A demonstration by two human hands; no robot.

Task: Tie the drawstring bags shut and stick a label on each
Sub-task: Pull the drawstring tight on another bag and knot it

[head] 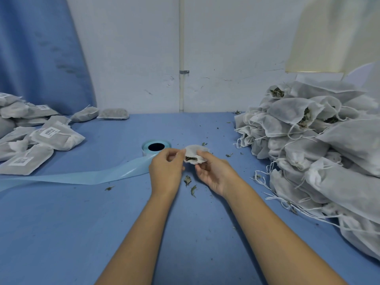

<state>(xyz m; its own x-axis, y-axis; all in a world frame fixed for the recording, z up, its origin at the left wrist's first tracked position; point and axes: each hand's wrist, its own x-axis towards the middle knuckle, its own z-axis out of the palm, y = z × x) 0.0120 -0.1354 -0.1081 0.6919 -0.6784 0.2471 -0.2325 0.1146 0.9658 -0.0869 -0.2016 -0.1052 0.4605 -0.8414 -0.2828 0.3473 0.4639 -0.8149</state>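
Observation:
A white drawstring bag (195,153) with dried leaves showing at its open mouth is held above the middle of the blue table. My right hand (213,173) grips it from the right and below. My left hand (166,169) pinches its left edge, fingers curled. Just behind my left hand stands a light blue label roll (156,147), its backing strip (82,177) trailing off to the left. At the right is a heap of untied bags (318,145) with loose strings. Labelled, tied bags (55,136) lie at the left.
Dried leaf bits (190,184) are scattered on the blue table (82,233) under and around my hands. A white wall (133,58) with a thin vertical pipe (181,48) closes the far edge. A blue curtain (37,48) hangs at the back left.

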